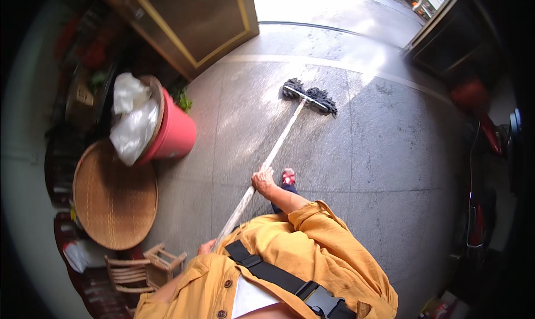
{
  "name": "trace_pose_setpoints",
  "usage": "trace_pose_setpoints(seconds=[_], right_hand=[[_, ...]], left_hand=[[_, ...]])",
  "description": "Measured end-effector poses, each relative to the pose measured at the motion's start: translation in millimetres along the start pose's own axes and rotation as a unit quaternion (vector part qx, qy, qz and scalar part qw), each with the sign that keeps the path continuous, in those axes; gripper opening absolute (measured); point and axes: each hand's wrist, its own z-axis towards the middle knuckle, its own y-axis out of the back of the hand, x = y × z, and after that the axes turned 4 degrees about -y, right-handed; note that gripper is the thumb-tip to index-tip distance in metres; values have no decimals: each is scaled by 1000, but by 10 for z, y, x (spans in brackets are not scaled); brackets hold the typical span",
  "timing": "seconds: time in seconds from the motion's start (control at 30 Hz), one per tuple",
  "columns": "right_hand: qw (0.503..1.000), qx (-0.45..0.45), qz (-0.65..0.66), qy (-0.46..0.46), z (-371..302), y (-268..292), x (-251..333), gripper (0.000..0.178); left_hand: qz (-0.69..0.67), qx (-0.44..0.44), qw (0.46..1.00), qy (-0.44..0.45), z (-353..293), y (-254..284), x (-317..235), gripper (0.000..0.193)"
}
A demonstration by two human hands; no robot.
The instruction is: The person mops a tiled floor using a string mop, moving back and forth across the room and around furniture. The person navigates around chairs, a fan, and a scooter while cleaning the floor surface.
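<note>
A mop with a pale, worn pole [283,135] slants from beside my waist up to its dark, stringy head [310,96], which lies on the grey floor ahead. My right hand [263,180] is wrapped round the middle of the pole, its arm reaching across my front. Lower down, near the pole's end, my left hand [207,246] is closed on it, partly hidden by my yellow shirt. A foot in a red sandal [288,177] shows just right of my right hand.
A red bucket [178,132] with white plastic bags [132,118] stands at left. Near it are a round woven tray [114,199] and a small wooden chair [134,271]. A brown door [195,18] stands at the upper left, beside a bright doorway. Dark items line the right wall.
</note>
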Motion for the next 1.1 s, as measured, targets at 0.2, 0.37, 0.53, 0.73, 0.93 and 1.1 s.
trace_pose_setpoints(seconds=[0.2,0.37,0.53,0.73,0.93,1.1], right_hand=[[999,-44,-4,-7,690,355,-732,43],[999,-13,-17,46,1271,686,-1142,39],[993,-53,-36,99,2045,902,-1844,36],[985,-38,-47,162,2937,1242,-2474,29],[990,-49,2,132,3607,1077,-3123,24],[983,49,-18,179,4011,1414,-3649,20]], left_hand=[[52,63,996,-26,759,-8,-988,52],[60,67,996,6,1326,-5,-1762,52],[104,89,989,48,1763,361,-2460,51],[159,81,974,141,1807,1056,-3297,50],[181,35,970,157,2704,610,-4063,49],[155,-5,978,143,3512,-171,-4589,48]])
